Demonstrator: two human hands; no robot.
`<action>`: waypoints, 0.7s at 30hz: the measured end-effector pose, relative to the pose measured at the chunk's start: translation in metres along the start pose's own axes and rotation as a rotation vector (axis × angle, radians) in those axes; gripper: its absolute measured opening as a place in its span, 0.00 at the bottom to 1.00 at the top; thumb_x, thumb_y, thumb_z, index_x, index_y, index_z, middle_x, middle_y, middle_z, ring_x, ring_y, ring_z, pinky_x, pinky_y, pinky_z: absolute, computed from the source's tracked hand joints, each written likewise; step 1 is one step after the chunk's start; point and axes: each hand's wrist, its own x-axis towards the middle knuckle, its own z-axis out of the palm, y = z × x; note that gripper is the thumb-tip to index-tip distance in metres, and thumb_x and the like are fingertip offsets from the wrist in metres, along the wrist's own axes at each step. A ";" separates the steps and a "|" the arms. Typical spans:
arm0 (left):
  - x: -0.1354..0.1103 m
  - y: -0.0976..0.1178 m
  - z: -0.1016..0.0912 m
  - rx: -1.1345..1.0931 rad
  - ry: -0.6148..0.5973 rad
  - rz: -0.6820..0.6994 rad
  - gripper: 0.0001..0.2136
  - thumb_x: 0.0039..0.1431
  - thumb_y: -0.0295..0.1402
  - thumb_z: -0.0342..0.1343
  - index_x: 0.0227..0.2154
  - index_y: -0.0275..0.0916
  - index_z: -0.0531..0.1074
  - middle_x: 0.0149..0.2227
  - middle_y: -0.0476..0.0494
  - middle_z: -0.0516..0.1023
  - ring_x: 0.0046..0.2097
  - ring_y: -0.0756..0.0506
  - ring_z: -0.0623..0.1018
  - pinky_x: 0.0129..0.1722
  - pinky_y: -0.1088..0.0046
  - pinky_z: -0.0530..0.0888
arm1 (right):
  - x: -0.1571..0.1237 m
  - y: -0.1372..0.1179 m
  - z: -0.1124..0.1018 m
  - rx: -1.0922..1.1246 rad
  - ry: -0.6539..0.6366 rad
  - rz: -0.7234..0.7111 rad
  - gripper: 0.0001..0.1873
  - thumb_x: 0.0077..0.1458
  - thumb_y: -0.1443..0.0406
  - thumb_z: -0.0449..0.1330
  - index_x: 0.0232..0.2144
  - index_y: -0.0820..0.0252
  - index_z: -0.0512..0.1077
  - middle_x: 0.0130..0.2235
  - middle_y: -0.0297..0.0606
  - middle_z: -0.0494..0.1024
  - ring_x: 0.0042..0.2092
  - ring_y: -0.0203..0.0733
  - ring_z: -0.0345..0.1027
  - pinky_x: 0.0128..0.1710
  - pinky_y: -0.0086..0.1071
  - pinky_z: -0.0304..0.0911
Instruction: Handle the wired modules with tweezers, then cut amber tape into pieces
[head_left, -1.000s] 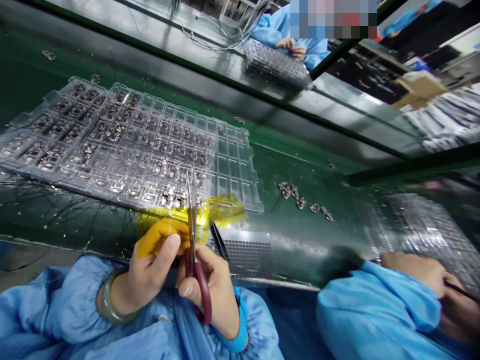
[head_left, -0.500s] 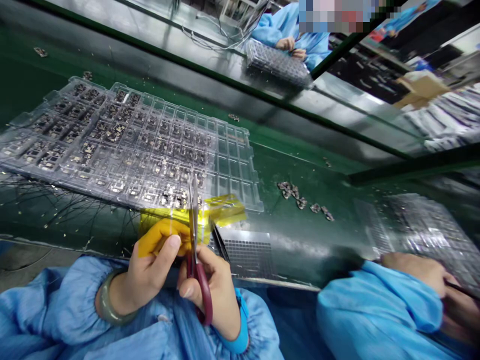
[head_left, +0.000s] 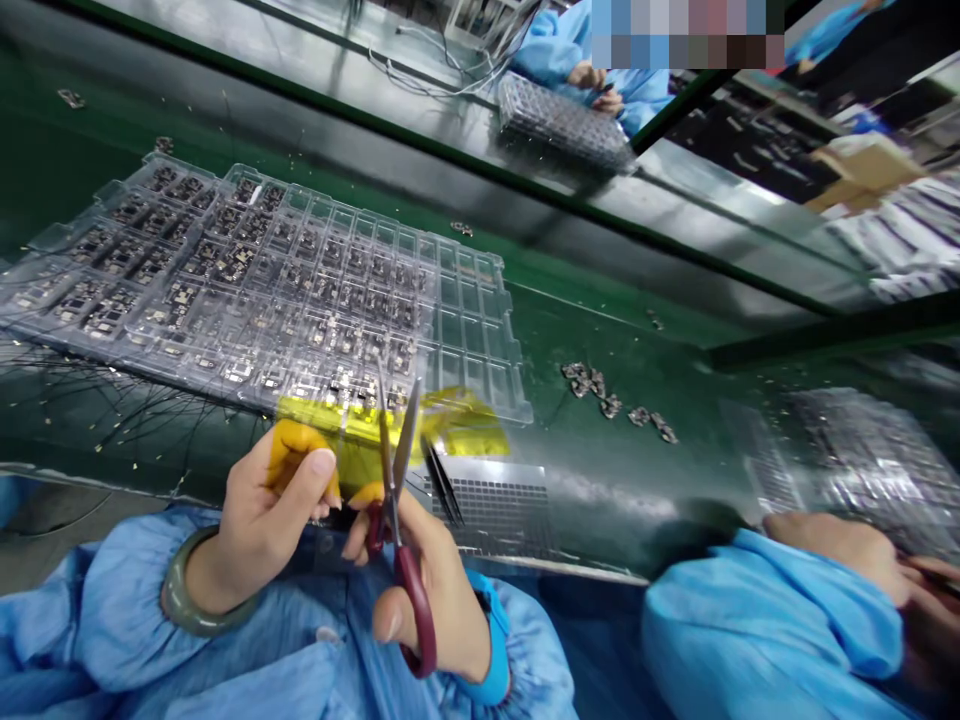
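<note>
My left hand (head_left: 274, 515) pinches a sheet of clear yellow film (head_left: 349, 425), its thumb on the near side and the fingers seen through the film. In my right hand (head_left: 431, 570) is a pair of scissors (head_left: 391, 480) with dark red handles, blades pointing away from me and spread apart. The film lies around the blades; whether it sits between them I cannot tell. Beyond my hands, clear plastic trays (head_left: 469, 320) hold many small circuit boards (head_left: 180, 300). Black tweezers (head_left: 442, 480) lie right of the scissors, by a sheet with a grid of small dark squares (head_left: 502, 500).
Loose small parts (head_left: 600, 385) lie on the green bench (head_left: 622, 480), right of the trays. Thin black wires (head_left: 150, 410) stick out along the trays' near edge. A co-worker's sleeve (head_left: 765, 620) and hands are close on my right; another person's hands (head_left: 596, 85) work across the bench.
The scissor blades have gone from nearly closed to spread apart. My left hand has moved left, away from the scissors, and my right thumb has moved lower with its handle.
</note>
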 end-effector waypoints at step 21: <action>0.009 -0.013 0.022 -0.102 0.159 0.034 0.04 0.66 0.36 0.53 0.38 0.42 0.70 0.26 0.53 0.75 0.27 0.51 0.76 0.28 0.77 0.75 | 0.003 0.001 0.004 -0.210 -0.076 0.027 0.47 0.36 0.28 0.54 0.43 0.60 0.67 0.29 0.39 0.75 0.31 0.44 0.67 0.34 0.36 0.65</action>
